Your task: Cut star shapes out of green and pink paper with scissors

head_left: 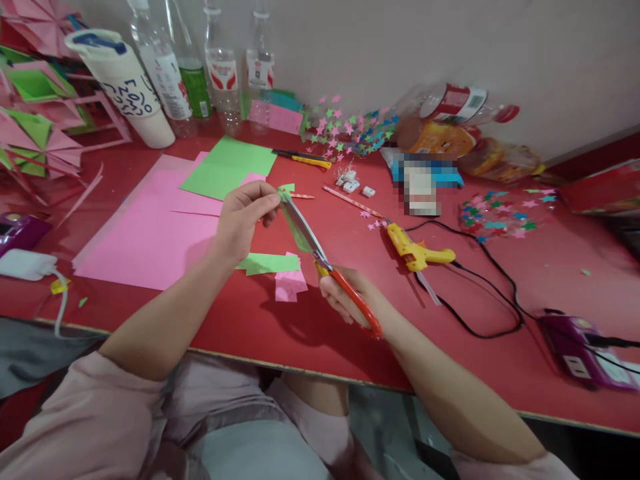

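In my right hand (357,293) is a pair of scissors (356,301) with orange-red handles, its blades pointing up and left. My left hand (247,210) pinches a narrow green paper strip (296,227) at its upper end. The blades lie along that strip, their tips close to my left fingertips. Under my hands, another green paper strip (270,263) rests partly over small pink paper pieces (291,288) with pencil marks. Large pink sheets (145,227) lie beneath my left forearm, with a green sheet (230,167) on top of them.
A yellow glue gun (417,250) with a black cord lies to the right, near a purple power strip (583,350). Behind are a cutter knife (310,160), paper stars (340,130), plastic bottles (223,73) and a white tumbler (127,93). Pink-green paper crafts (43,133) stand at left.
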`<action>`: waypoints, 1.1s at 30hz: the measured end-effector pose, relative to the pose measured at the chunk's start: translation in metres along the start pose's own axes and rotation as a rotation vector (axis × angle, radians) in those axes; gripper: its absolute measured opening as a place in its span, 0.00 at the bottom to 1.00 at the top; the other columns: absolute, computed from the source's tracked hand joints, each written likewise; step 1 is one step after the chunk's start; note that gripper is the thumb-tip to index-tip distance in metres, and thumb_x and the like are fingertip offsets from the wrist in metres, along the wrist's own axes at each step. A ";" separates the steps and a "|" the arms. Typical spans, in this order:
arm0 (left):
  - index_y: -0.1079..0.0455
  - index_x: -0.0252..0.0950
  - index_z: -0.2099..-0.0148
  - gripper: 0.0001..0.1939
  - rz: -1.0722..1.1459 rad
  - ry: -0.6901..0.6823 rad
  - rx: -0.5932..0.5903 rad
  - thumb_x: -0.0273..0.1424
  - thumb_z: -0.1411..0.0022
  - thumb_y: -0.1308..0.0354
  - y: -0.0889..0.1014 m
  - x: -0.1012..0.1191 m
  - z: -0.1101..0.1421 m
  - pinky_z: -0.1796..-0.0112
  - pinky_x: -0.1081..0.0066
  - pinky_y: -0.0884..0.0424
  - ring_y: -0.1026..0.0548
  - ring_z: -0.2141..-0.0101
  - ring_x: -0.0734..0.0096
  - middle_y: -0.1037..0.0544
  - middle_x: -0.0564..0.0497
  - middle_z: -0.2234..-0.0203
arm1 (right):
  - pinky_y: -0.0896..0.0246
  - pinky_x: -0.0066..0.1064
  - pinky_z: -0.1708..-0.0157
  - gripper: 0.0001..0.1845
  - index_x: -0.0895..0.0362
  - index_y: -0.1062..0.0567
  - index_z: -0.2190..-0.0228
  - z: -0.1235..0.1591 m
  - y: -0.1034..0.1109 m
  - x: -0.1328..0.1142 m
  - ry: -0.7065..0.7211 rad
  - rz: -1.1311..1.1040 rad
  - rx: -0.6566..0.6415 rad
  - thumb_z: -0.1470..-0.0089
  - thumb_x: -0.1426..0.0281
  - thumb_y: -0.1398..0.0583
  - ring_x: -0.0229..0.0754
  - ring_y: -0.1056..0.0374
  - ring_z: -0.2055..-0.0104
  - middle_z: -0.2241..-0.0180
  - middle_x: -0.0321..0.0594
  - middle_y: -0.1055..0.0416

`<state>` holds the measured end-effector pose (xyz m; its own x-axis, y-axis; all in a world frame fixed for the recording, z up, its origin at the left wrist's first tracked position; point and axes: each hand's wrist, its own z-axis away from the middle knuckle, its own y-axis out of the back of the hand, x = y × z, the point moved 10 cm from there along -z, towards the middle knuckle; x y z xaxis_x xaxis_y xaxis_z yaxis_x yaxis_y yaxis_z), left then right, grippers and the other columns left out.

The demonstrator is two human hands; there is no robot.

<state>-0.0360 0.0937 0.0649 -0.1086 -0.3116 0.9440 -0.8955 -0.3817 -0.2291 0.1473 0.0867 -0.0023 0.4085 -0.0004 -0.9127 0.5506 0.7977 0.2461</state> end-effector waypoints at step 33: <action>0.34 0.34 0.78 0.06 -0.082 -0.030 0.015 0.24 0.50 0.45 -0.002 0.000 0.001 0.82 0.80 0.42 0.40 0.83 0.85 0.37 0.57 0.86 | 0.56 0.22 0.92 0.24 0.55 0.40 0.79 0.001 -0.003 0.004 -0.037 -0.053 -0.025 0.48 0.48 0.47 0.28 0.52 0.91 0.90 0.25 0.47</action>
<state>-0.0341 0.0933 0.0648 -0.0222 -0.3044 0.9523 -0.8944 -0.4195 -0.1550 0.1476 0.0837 -0.0062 0.4067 -0.0650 -0.9112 0.5536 0.8110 0.1893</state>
